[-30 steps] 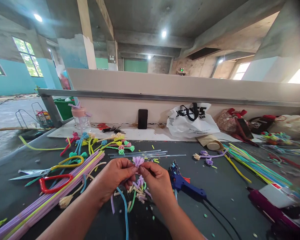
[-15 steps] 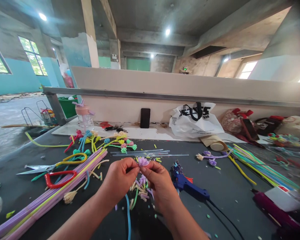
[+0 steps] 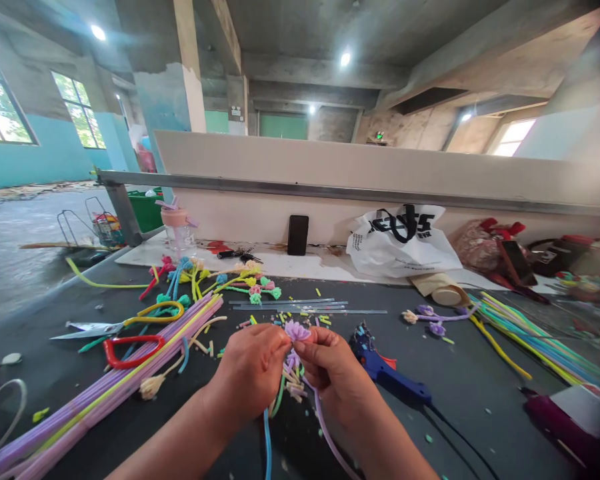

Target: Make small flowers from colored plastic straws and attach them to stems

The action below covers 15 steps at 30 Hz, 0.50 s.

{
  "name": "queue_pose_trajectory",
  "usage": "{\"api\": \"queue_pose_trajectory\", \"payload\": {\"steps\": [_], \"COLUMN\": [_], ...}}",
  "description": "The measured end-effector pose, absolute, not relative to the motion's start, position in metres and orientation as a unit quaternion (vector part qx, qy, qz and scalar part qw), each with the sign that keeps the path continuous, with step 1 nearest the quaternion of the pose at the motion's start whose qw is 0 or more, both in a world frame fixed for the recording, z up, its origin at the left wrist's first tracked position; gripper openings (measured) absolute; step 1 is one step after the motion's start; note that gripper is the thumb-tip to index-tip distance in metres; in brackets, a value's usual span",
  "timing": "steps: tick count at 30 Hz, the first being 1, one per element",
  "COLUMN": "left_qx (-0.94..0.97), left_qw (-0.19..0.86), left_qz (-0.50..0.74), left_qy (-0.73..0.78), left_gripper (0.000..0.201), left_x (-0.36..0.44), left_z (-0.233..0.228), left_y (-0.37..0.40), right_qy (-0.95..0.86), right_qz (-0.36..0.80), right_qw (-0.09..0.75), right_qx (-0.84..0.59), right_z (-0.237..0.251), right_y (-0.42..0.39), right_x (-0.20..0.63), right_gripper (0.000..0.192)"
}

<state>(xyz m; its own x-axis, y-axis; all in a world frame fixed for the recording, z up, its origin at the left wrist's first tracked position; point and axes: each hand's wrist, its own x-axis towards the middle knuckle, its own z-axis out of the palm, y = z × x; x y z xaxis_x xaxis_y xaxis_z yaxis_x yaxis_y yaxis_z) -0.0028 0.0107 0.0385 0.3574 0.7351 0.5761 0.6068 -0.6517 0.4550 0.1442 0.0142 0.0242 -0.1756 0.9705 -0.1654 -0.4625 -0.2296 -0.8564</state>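
Observation:
A small purple pipe-cleaner flower point(image 3: 297, 330) is pinched between my two hands above the middle of the dark table. My left hand point(image 3: 253, 370) is closed, with its fingertips on the flower's left side. On the other side, the thumb and fingers of my right hand point(image 3: 333, 370) grip the flower's base. A purple pipe-cleaner stem point(image 3: 326, 430) trails below my right hand toward the near edge. Under the hands lie cut pipe-cleaner snippets point(image 3: 295, 388) and a blue pipe cleaner point(image 3: 267, 443). My fingers hide the underside of the flower.
A blue glue gun point(image 3: 397, 383) with a cord lies to the right. Scissors point(image 3: 134, 352) and a pipe-cleaner bundle point(image 3: 125, 387) are at left. Clear sticks point(image 3: 305, 307), a standing phone point(image 3: 298, 235) and a white bag point(image 3: 405, 247) sit farther back.
My left hand has rolled over, its knuckles now facing up beside the flower. A purple stem now shows below my right hand. The whole view has shifted slightly.

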Motion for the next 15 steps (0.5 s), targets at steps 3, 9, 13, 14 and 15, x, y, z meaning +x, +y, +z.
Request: {"api": "queue_pose_trajectory", "payload": {"steps": [3,9,13,14,15], "left_qx": [0.827,0.724,0.586,0.569,0.56], "left_qw": [0.068,0.29,0.582,0.613,0.627], "left_qz": [0.386,0.436,0.402,0.395,0.393], "left_qy": [0.403,0.45,0.397,0.38,0.373], "left_gripper": [0.024,0.021,0.024,0.024,0.024], "left_x": [-0.004,0.004,0.003,0.002,0.0], "left_z": [0.033,0.041,0.054,0.056,0.057], "left_y": [0.012,0.015,0.015,0.015,0.015], "right_qy": [-0.338,-0.401,-0.486,-0.507,-0.531], "right_qz": [0.689,0.575,0.523,0.508,0.486], "right_qw": [0.521,0.602,0.6,0.596,0.592], "right_qx": [-0.373,-0.383,-0.36,-0.359,-0.362], "right_z": [0.024,0.018,0.013,0.014,0.016], "right_y": [0.015,0.023,0.024,0.023,0.022], "right_x": [0.143,0.145,0.153,0.154,0.156], "right_gripper": [0.034,0.025,0.015,0.014,0.012]}}
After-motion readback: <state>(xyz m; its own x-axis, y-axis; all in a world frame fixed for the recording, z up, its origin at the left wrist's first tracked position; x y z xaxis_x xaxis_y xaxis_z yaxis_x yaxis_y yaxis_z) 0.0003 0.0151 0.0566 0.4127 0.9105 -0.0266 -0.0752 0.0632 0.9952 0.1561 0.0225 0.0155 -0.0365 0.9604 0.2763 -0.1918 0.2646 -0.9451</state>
